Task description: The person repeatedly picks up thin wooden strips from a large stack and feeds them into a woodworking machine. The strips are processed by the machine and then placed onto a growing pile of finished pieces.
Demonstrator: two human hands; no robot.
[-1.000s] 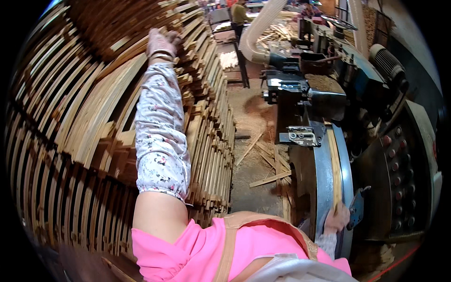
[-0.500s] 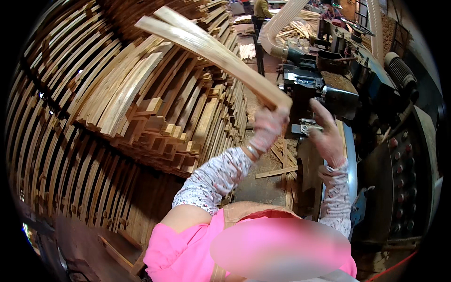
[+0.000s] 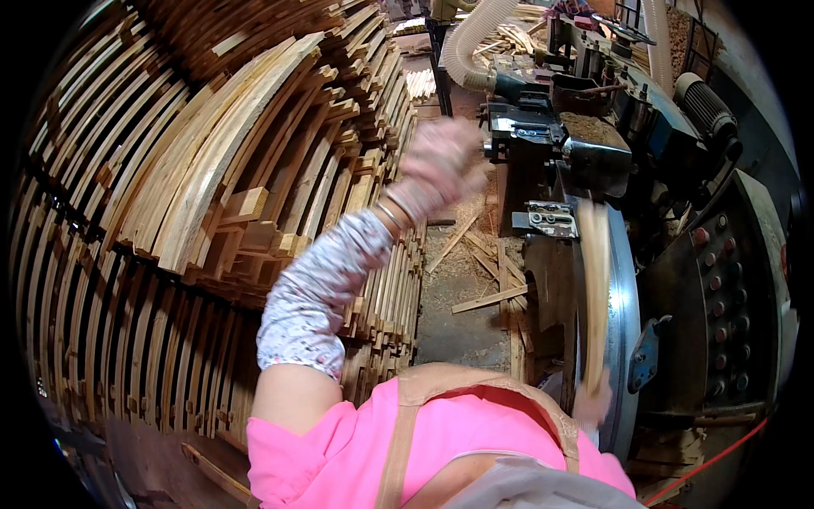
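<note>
A curved wooden strip (image 3: 593, 288) stands on its edge against the shiny round metal rim (image 3: 626, 339) of a big machine (image 3: 721, 280) on the right side. The strip is pale and a bit blurry, and it runs from near the top of the rim down to the bottom. The right hand (image 3: 593, 405) is low down at the bottom end of the strip and touches it there. Most of that hand is hidden behind the pink shirt, so it is hard to tell how its fingers sit. The left hand (image 3: 441, 165) is up in the air in the middle of the view, away from the strip. It is very blurry, so it is not clear if its fingers are spread or curled, and nothing shows in it. The left arm wears a flowery sleeve (image 3: 326, 293) and a thin bangle (image 3: 392, 216) at the wrist. On the left is a tall stack of curved wooden pieces (image 3: 212, 170), piled high like a wall. Small wood scraps (image 3: 487, 297) and sawdust lie on the floor between the stack and the machine. A fat ribbed hose (image 3: 471, 38) bends down to the machine at the top. The machine has a dark panel with red round buttons (image 3: 729, 288) on its right side.
</note>
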